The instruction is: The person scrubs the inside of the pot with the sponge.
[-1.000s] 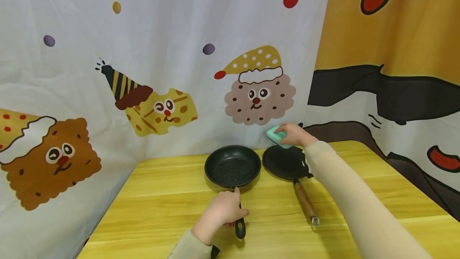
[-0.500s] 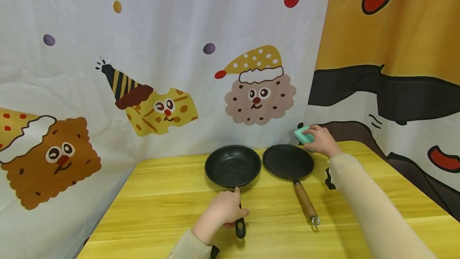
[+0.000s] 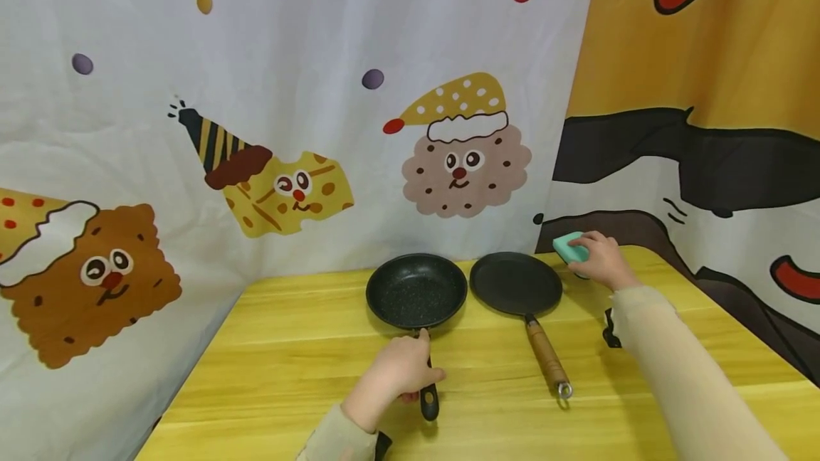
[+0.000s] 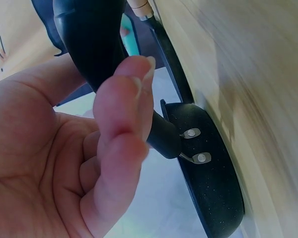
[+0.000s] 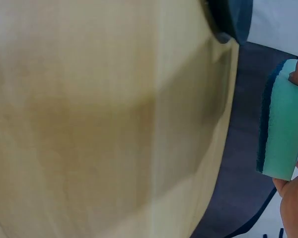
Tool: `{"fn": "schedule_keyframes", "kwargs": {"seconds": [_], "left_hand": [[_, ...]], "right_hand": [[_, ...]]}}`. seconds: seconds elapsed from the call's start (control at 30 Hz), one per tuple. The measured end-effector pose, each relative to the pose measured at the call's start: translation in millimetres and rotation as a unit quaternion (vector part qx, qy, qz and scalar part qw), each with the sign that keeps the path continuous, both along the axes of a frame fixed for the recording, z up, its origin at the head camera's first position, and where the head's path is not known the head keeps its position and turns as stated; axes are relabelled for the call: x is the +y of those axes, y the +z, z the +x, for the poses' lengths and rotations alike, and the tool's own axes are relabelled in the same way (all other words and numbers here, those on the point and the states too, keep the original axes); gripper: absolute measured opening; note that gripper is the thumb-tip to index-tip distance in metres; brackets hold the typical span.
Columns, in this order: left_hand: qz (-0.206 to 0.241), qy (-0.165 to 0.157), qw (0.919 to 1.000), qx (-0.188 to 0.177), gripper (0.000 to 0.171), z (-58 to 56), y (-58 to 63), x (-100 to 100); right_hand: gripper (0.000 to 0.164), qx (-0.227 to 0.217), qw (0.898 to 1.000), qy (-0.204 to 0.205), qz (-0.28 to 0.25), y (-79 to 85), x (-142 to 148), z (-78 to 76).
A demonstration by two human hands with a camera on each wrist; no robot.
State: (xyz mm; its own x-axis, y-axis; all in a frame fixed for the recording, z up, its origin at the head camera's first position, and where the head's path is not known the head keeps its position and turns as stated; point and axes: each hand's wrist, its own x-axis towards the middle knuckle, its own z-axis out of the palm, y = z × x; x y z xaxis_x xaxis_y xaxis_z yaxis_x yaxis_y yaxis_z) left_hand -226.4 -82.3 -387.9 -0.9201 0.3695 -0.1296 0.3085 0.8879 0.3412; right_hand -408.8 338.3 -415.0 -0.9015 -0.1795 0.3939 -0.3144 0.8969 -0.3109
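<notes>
A black speckled frying pan (image 3: 416, 292) lies at the back middle of the table. Round its black handle (image 4: 89, 44) my left hand (image 3: 397, 370) curls its fingers, the index stretched along the top towards the pan. My right hand (image 3: 601, 260) pinches a green sponge (image 3: 571, 247) between thumb and fingers, raised above the table's back right. A dark scouring layer (image 5: 266, 119) shows on one face of the sponge in the right wrist view. Between the two hands lies a flat black griddle pan (image 3: 515, 283) with a wooden handle (image 3: 547, 356), touched by neither.
The yellow wood-grain table (image 3: 288, 361) ends at the back against a white cloth (image 3: 288, 55) printed with cartoon snacks. On the right, another printed cloth (image 3: 737, 55) runs along the table's side. A black strap piece (image 3: 611, 329) sits at my right wrist.
My right hand has carried the sponge rightwards, from over the flat griddle pan to beyond its right side. The left hand keeps its hold on the frying pan's handle. The view has tilted slightly.
</notes>
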Motion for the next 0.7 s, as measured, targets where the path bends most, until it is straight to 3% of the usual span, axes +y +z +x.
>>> {"fn": "schedule_keyframes", "kwargs": {"seconds": [0.33,0.7], "left_hand": [[0.002,0.002,1.0,-0.008,0.078,0.8,1.4,0.0],[-0.004,0.0,1.0,-0.006,0.077,0.4,1.0,0.6]], "right_hand": [[0.052,-0.057,0.998,-0.004,-0.014,-13.5,4.7,5.6],[0.051,-0.069,0.997,0.0,-0.026,-28.2,12.1,1.8]]}}
